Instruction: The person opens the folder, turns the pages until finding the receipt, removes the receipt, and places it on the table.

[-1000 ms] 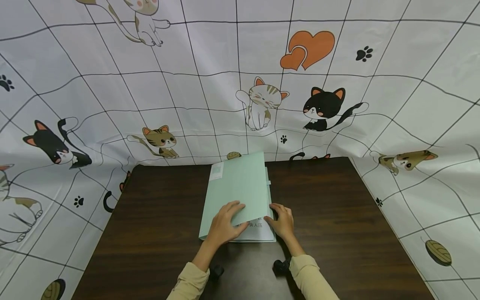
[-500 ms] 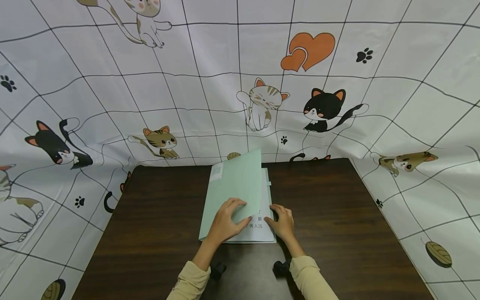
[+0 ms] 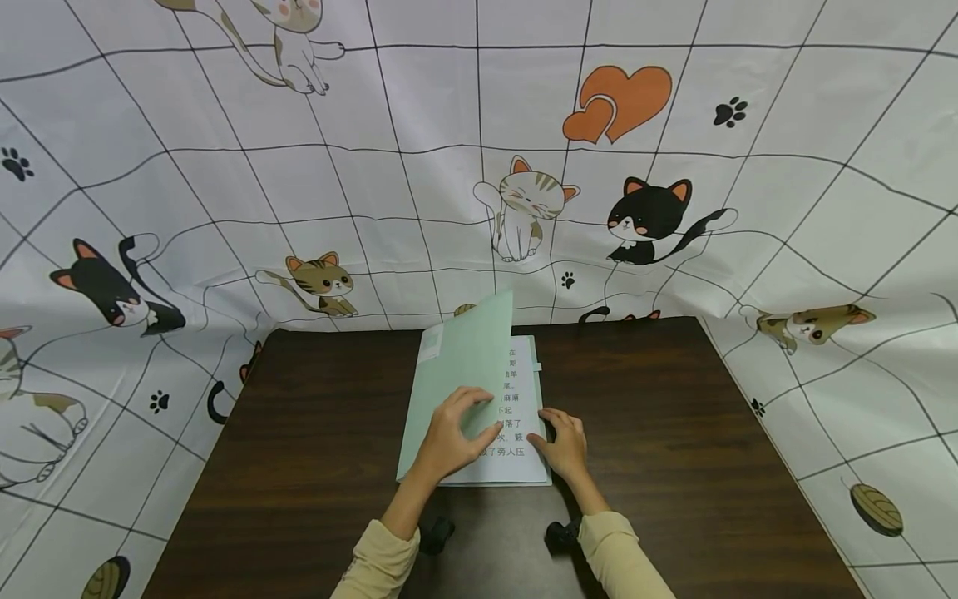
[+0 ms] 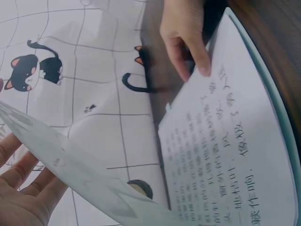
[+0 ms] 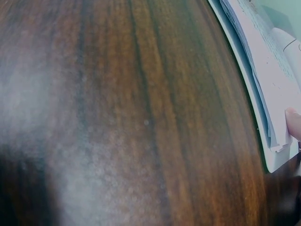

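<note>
In the head view a pale green folder lies on the table with its cover raised toward the left. Printed pages with black characters show beneath. My left hand grips the cover at its near free edge; in the left wrist view its fingers lie behind the cover's outer side, the thumb mostly out of frame. My right hand holds the folder's right edge. Its thumb presses on the page margin in the right wrist view, where the other fingers are mostly hidden.
A dark wood table lies under the folder. White cloth with cat pictures and grid lines hangs behind and at the sides. A black device sits by the right wrist, another by the left.
The cover has swung up and leftward with my left hand, uncovering more of the printed page. My right hand has stayed at the right edge.
</note>
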Demonstrator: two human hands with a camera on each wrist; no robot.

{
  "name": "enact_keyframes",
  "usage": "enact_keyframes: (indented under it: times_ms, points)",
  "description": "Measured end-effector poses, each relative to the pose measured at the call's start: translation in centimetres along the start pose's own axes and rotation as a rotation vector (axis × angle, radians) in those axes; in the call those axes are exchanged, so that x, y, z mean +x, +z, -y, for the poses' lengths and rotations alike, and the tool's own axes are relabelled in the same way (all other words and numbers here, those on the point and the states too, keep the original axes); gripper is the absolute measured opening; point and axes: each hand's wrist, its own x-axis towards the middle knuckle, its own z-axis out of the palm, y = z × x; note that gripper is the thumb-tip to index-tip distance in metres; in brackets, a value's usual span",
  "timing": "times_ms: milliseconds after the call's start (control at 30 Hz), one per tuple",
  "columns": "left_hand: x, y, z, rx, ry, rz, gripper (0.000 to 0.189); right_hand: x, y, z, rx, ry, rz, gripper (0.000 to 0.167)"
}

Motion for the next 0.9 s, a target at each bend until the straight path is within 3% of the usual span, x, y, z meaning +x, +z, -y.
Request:
enact_keyframes:
  times_ms: [233,433,667,900]
  points:
    - [0.2,-1.0,-0.2,0.011,0.046,-0.042,0.037,0.0,0.1,0.0,0.018,-0.007,-0.004,0.05]
    - [0.5,-2.0,-0.4,-0.052,0.076,-0.084,0.035,0.1,0.1,-0.1,0.018,0.002,-0.003,0.049]
    - [0.7,-3.2,-0.5,-0.102,0.051,-0.165,0.041,0.0,0.1,0.0,0.026,0.011,0.006,0.05]
    - [0.6,-4.8,-0.5,-0.085,0.029,-0.258,0.04,0.1,0.1,0.1,0.022,0.022,0.006,0.049]
